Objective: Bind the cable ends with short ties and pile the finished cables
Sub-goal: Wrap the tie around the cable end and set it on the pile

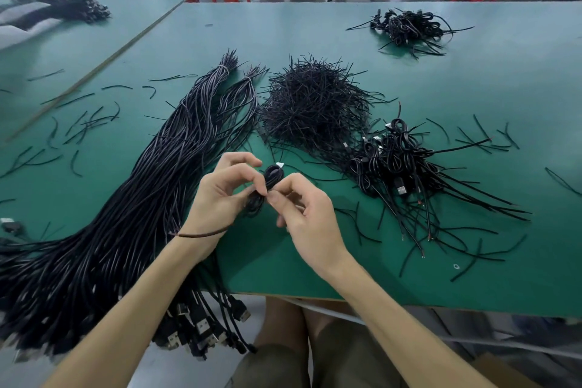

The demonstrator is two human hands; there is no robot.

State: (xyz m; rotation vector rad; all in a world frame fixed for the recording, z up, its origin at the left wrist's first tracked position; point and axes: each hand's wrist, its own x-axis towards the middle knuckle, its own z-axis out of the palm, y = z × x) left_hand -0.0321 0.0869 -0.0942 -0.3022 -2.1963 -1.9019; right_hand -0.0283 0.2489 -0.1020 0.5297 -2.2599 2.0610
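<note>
Seen from the head, the job looks early: a small pile of bound cables (409,173) lies on the bench (315,28) to the right, while a far bigger bundle of loose cables (126,198) waits on the left beside the heap of ties (315,104). Over the near edge the left hand (220,189) grips a small black coiled cable (267,183), and the right hand (302,214), touching it, pinches the coil's middle.

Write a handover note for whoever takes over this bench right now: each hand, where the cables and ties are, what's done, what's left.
Left hand grips a coiled cable; right hand pinches its middle, binding not visibly finished.
Straight cables lie at left, tie heap at centre, finished pile at right, far pile beyond.
To do: finish this one, pile it, then work through the straight cables.
</note>
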